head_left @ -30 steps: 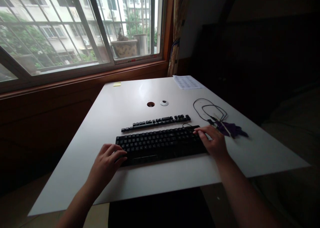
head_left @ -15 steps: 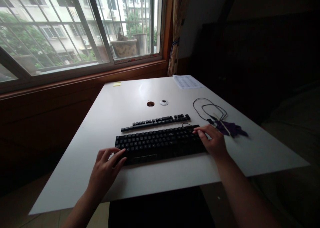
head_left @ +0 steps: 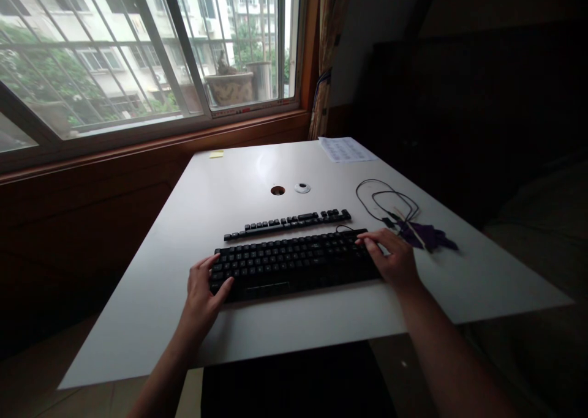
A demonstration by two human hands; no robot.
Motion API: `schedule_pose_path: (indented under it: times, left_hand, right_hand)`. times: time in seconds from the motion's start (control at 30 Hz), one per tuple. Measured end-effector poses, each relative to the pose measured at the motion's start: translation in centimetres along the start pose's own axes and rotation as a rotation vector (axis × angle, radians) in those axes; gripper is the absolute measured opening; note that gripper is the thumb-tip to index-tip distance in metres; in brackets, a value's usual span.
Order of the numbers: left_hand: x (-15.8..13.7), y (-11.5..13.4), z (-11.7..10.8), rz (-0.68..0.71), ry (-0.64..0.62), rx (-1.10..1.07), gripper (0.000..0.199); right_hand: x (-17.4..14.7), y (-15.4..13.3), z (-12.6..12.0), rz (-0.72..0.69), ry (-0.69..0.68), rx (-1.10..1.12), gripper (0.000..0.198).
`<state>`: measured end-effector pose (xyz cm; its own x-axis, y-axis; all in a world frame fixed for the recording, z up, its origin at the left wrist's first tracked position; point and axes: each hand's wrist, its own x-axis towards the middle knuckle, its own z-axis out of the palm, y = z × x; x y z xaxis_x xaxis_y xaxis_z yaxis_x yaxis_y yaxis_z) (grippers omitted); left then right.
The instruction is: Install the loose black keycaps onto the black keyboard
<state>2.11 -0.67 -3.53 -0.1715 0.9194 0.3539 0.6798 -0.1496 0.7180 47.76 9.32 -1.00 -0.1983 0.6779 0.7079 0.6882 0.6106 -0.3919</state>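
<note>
A black keyboard [head_left: 280,265] lies across the white table, with keys in its upper rows and a bare strip along its near side. My left hand [head_left: 202,289] grips the keyboard's left end, thumb on the near part and fingers at the far left corner. Over the right end, my right hand [head_left: 390,256] has thumb and fingertips drawn together at the number keys; whatever lies between them is too small to make out. Beyond the keyboard, loose black keycaps [head_left: 287,222] are lined up in two rows.
A coiled black cable [head_left: 388,197] and a purple cloth [head_left: 427,235] with a thin stick on it lie at right. Farther back are a round table hole [head_left: 278,191], its white cover [head_left: 302,188], printed paper [head_left: 346,149] and a yellow note [head_left: 216,154].
My left hand has shifted from the keyboard's near left corner up around its left end, fingers now spread along the edge. My right hand stays in place on the number keys.
</note>
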Motion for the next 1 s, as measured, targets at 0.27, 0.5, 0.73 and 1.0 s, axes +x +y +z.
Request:
schedule_pose_path:
  times: [0.27, 0.5, 0.73, 1.0]
  left_hand:
    - [0.1, -0.1, 0.2, -0.014, -0.011, -0.001, 0.059]
    - [-0.2, 0.3, 0.1, 0.018, -0.008, 0.035, 0.054]
    - [-0.5, 0.6, 0.5, 0.054, 0.038, 0.081, 0.054]
    - [-0.6, 0.7, 0.5, 0.114, 0.049, 0.138, 0.052]
  right_hand:
    - [0.0, -0.1, 0.0, 0.022, 0.0, -0.001, 0.016]
    - [-0.1, 0.0, 0.0, 0.05, -0.009, 0.002, 0.016]
    - [-0.2, 0.1, 0.0, 0.036, -0.011, 0.008, 0.017]
    - [-0.2, 0.2, 0.0, 0.039, -0.012, 0.011, 0.016]
